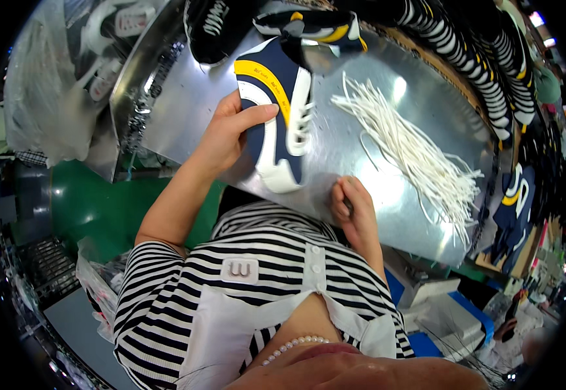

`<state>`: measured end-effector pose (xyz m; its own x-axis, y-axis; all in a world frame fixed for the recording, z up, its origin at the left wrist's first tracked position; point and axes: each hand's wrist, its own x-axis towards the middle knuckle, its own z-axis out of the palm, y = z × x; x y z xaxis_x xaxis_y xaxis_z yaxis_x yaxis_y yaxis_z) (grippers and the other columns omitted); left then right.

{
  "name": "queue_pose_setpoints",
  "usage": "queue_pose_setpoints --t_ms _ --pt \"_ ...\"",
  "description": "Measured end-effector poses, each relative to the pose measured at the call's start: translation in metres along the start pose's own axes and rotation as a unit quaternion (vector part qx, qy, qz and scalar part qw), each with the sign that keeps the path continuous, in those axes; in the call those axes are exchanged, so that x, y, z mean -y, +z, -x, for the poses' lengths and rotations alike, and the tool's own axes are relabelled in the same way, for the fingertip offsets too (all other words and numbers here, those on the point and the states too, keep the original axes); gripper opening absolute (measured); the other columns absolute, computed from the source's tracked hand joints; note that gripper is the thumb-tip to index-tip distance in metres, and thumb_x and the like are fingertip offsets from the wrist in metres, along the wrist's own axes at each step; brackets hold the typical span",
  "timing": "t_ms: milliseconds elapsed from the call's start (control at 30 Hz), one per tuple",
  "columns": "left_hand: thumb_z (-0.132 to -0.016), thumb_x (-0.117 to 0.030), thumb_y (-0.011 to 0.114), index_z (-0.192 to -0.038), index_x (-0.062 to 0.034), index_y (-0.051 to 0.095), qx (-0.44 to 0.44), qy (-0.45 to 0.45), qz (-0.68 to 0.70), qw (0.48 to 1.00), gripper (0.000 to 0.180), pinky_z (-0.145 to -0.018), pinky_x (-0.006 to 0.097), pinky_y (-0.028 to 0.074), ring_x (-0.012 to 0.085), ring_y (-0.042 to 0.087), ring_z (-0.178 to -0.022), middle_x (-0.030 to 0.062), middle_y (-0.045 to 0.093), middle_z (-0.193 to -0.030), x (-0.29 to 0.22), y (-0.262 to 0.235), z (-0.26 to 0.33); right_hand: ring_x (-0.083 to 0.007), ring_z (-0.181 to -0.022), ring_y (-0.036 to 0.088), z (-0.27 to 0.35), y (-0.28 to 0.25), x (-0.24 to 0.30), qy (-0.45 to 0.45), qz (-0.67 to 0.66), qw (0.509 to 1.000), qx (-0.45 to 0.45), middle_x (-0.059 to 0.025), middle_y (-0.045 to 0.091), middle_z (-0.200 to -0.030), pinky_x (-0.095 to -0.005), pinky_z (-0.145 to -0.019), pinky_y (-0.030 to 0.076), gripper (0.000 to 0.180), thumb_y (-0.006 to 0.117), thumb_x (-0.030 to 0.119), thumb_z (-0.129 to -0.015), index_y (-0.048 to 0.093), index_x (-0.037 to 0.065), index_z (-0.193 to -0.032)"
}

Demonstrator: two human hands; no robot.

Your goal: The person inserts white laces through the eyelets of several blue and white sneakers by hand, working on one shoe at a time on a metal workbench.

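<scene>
Bright overhead light, glare on metal table [387,123]; fisheye-bent, dark rim.

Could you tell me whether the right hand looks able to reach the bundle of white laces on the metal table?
Probably yes: the right hand rests on the metal table, with only bare surface before the white laces.

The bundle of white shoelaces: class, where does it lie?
In the head view, the bundle of white shoelaces lies on the shiny metal table, right of the navy, white and yellow shoe upper.
</scene>
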<state>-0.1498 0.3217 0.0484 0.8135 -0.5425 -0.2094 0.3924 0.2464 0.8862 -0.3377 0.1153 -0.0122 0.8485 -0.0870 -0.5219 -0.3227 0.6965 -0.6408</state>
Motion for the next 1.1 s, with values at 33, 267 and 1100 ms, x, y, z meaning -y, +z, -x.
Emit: queue_pose_setpoints --t_ms 33,267,1100 --pt "-0.092 -0.008 0.063 -0.116 0.0013 0.061 -0.03 0.031 -0.101 0.994 0.026 -0.088 0.029 0.051 0.0186 0.066 -0.098 0.0072 0.068 -0.107 -0.009 -0.003 -0.007 -0.0041 -0.052 0.035 -0.001 -0.003 0.001 -0.029 0.007 1.0 -0.01 -0.0003 0.051 -0.076 -0.0188 -0.047 0.025 0.013 0.051 0.018 -0.102 0.055 0.006 -0.099" --pt "-0.085 -0.012 0.055 -0.105 0.0031 0.057 -0.215 0.198 -0.836 0.464 0.025 -0.066 0.042 0.058 0.0374 0.069 -0.082 0.0184 0.061 -0.104 -0.029 -0.091 -0.178 -0.0036 -0.056 0.039 -0.017 -0.004 0.015 -0.093 0.095 0.99 -0.048 0.0001 0.055 -0.077 -0.0182 -0.049 0.029 0.009 0.057 0.014 -0.099 0.058 0.006 -0.102" --pt "-0.084 -0.017 0.068 -0.087 -0.0023 0.064 -0.081 0.347 -0.516 0.778 0.015 -0.06 0.039 0.048 0.0226 0.062 -0.065 0.0114 0.063 -0.073 -0.002 0.0 -0.178 -0.0293 -0.082 0.066 -0.158 0.004 0.089 -0.335 0.788 0.499 -0.134 -0.0045 0.063 -0.101 -0.0404 -0.07 0.052 0.01 0.067 0.017 -0.087 0.066 0.009 -0.094"
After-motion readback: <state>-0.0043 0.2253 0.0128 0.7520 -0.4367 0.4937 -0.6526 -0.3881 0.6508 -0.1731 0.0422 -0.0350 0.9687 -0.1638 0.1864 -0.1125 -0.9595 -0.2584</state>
